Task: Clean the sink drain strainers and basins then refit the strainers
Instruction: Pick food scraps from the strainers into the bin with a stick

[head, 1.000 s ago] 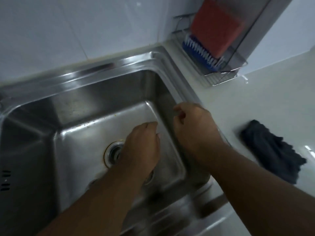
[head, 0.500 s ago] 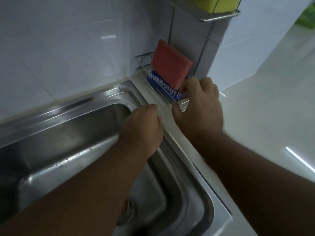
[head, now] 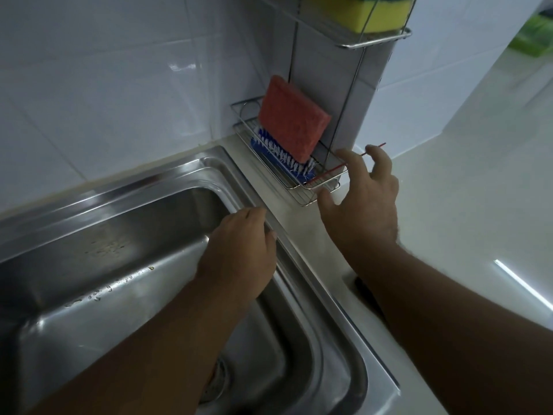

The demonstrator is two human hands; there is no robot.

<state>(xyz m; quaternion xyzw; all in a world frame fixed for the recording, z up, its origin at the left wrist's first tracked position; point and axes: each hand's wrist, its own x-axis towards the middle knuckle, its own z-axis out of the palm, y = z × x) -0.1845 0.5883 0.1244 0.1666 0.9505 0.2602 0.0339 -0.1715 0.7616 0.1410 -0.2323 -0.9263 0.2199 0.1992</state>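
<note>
White tiles stand behind the wire rack [head: 302, 187], where the blue brush [head: 279, 155] lies along it, pointing away-left. Your right hand [head: 363, 202], spread and empty, is just beside; your left hand [head: 239, 256], loosely curled and holding nothing, hovers over the sink basin [head: 125, 265]. The strainer [head: 220, 381] sits low, under your left forearm.

a home kitchen: steel sink [head: 125, 223], tiled wall [head: 104, 85], sponge rack [head: 299, 187] on the counter [head: 463, 205].

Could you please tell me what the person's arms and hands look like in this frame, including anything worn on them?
Both forearms are bare as far as the frame shows, with no sleeves in view. The left hand and right hand wear no gloves, and no rings, watch or bracelets show. The nails look short and unpainted.
</note>
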